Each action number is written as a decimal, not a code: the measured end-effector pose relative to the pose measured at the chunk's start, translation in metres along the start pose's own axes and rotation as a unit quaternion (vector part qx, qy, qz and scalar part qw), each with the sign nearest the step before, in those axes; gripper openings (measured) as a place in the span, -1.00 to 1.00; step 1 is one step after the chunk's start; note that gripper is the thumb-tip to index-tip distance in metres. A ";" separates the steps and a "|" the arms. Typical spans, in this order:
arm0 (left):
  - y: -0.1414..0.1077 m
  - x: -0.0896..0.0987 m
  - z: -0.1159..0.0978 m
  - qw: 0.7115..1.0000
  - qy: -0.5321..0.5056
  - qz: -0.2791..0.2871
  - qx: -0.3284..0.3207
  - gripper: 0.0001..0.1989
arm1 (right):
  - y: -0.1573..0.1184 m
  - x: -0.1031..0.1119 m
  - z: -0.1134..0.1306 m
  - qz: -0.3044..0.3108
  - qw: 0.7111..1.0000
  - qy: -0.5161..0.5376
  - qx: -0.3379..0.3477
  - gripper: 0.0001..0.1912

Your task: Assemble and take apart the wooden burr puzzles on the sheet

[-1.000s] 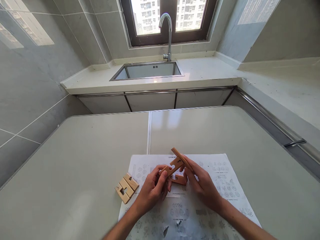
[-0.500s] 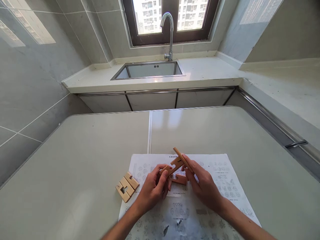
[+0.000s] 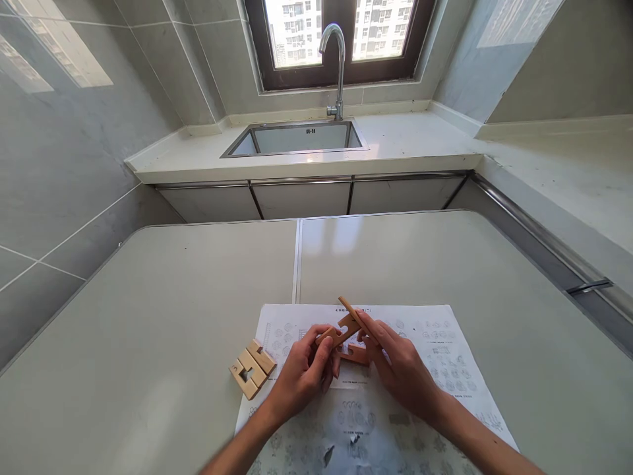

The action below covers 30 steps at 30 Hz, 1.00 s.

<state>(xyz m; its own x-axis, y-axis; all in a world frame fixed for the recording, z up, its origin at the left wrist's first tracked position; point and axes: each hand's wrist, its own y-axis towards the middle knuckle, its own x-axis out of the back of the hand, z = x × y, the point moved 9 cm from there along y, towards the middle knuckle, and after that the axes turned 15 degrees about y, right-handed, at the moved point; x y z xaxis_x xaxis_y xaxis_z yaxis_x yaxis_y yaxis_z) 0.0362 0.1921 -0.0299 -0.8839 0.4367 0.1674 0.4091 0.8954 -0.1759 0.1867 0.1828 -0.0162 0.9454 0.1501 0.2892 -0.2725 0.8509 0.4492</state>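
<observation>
My left hand (image 3: pixel 305 368) is closed on a notched wooden puzzle piece (image 3: pixel 349 324), gripped at its near end between thumb and fingers. In my right hand (image 3: pixel 401 356), a slim wooden puzzle bar (image 3: pixel 348 306) is pinched at a slant. The bar crosses the far end of the notched piece; whether the two interlock is hard to tell. Just below them, a reddish-brown notched piece (image 3: pixel 357 355) shows between the hands, partly hidden by my left fingers. Under both hands lies a printed sheet (image 3: pixel 455 343) covered in small diagrams.
Paler wooden puzzle pieces (image 3: pixel 259 357) sit side by side on the table, left of my left hand, touching the sheet's edge. The light table (image 3: pixel 148 316) has a seam running away from me. Beyond it are a counter with a sink (image 3: pixel 291 153), a faucet (image 3: pixel 339 72) and a window.
My right hand has shifted the bar slightly left, and its upper tip sits a little lower. My left hand keeps its hold on the notched piece.
</observation>
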 end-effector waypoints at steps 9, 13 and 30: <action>0.000 -0.001 0.003 1.000 0.008 0.015 -0.002 -0.61 | -0.003 -0.010 0.002 0.026 1.000 0.006 0.007 -0.31; -0.001 0.000 0.005 1.000 0.017 0.018 0.004 -0.62 | -0.003 -0.009 0.003 0.023 1.000 0.005 0.015 -0.31; -0.001 -0.003 -0.002 0.997 0.069 0.032 -0.024 -0.64 | -0.007 -0.026 0.016 0.070 0.995 -0.036 0.059 -0.34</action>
<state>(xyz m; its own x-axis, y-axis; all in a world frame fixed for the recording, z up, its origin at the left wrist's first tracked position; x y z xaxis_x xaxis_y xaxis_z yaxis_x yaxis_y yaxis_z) 0.0390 0.1898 -0.0282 -0.8176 0.4973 0.2901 0.4762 0.8673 -0.1449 0.1613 0.1652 -0.0133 0.8822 0.2232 0.4147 -0.4243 0.7587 0.4943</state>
